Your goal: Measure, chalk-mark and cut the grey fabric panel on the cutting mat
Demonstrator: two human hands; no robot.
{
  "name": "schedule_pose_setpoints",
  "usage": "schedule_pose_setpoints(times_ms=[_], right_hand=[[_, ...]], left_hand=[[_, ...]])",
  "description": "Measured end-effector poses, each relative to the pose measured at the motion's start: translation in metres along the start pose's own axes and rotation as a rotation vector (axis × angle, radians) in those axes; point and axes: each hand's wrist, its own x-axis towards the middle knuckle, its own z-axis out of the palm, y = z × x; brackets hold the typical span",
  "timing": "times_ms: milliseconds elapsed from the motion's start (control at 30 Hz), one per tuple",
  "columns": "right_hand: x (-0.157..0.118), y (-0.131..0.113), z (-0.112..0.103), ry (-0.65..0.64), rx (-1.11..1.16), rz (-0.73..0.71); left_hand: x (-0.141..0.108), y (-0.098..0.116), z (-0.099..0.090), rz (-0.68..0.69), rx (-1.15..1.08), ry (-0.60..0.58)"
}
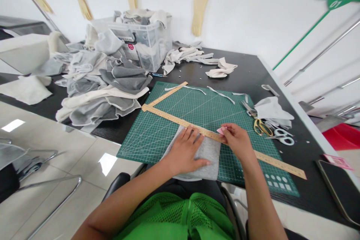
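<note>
Two hands are set on a grey cloth (206,157) at the mat's (157,135) near edge: the left hand (184,152) is spread flat, pinning it, while the right hand (236,140) is pinched on pink chalk (220,130) against the ruler (174,119), kept steady thereby; scissors (263,127) lie far right.

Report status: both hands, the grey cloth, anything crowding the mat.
Left hand flat on grey cloth, fingers at wooden ruler. Right hand pinches pink chalk at ruler edge. Scissors and scraps lie right on green mat, apart from hands.
</note>
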Motion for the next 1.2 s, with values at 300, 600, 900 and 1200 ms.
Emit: schedule_pose_setpoints(times_ms=[300,600,900,1200], right_hand=[[0.003,0.004,-0.011,0.079,-0.176,-0.047],[0.000,-0.002,-0.009,0.071,-0.270,-0.064],[-0.002,-0.005,-0.009,0.066,-0.283,-0.058],[-0.002,-0.003,-0.009,0.065,-0.262,-0.074]], left_hand=[[0.000,-0.002,-0.003,0.014,0.002,-0.023],[0.001,-0.001,-0.003,0.019,-0.004,-0.019],[0.000,-0.002,-0.003,0.021,-0.021,-0.032],[0.000,-0.002,-0.002,0.022,-0.017,-0.025]])
